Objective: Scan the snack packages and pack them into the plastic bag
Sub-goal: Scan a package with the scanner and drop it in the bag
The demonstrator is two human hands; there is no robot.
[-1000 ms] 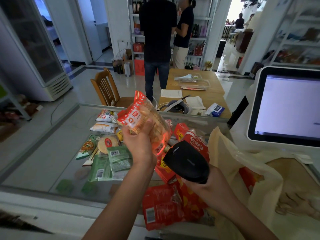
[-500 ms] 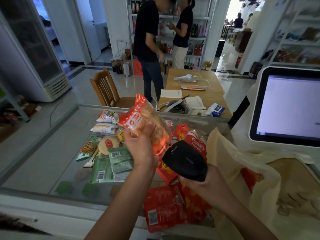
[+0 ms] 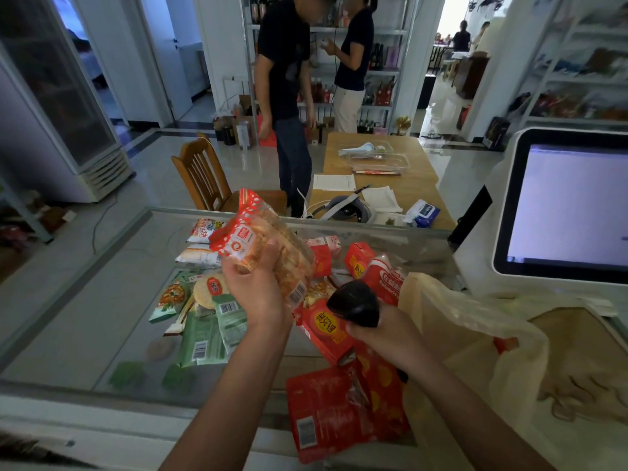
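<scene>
right hand (image 3: pixel 380 331) wraps the scanner (image 3: pixel 355 302): handle hidden, window side faces away. left hand (image 3: pixel 260 290) covers the lower part of the rice cracker pack (image 3: pixel 261 243). plastic bag (image 3: pixel 482 338) runs off the right edge, contents only a red patch through the film. red pouch (image 3: pixel 326 416) partly under the right forearm. monitor (image 3: pixel 574 205) cropped at right, on-screen text unreadable. shelf goods at the back too blurred to identify.

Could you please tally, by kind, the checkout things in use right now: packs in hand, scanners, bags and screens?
snack pack, in the left hand: 1
scanner, in the right hand: 1
plastic bag: 1
screen: 1
Total: 4
</scene>
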